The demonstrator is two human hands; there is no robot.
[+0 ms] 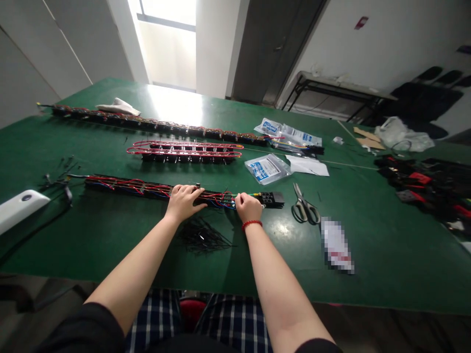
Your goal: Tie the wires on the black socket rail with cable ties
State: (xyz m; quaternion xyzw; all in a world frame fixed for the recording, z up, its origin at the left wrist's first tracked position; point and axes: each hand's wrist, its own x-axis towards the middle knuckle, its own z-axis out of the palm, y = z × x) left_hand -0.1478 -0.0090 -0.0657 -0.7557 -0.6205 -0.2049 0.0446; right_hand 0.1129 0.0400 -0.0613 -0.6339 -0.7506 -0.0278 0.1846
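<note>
Two hands: both rest on the nearest wired strip [154, 189], at centre of the frame.
Left hand [183, 202]: fingers lie flat over the strip, not closed.
Right hand [248, 207]: curled, pinching the wires [224, 200].
Cable ties [202, 235]: below the hands.
Scissors [304, 206]: right of the strip.

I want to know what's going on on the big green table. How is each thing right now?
Left hand: resting flat on the wired strip.
Right hand: curled, pinching the strip's wires.
Wired strip: lying flat, red and blue wires along it.
Scissors: lying closed, untouched.
Cable ties: loose pile between the arms.
Plastic bag: lying flat.
</note>
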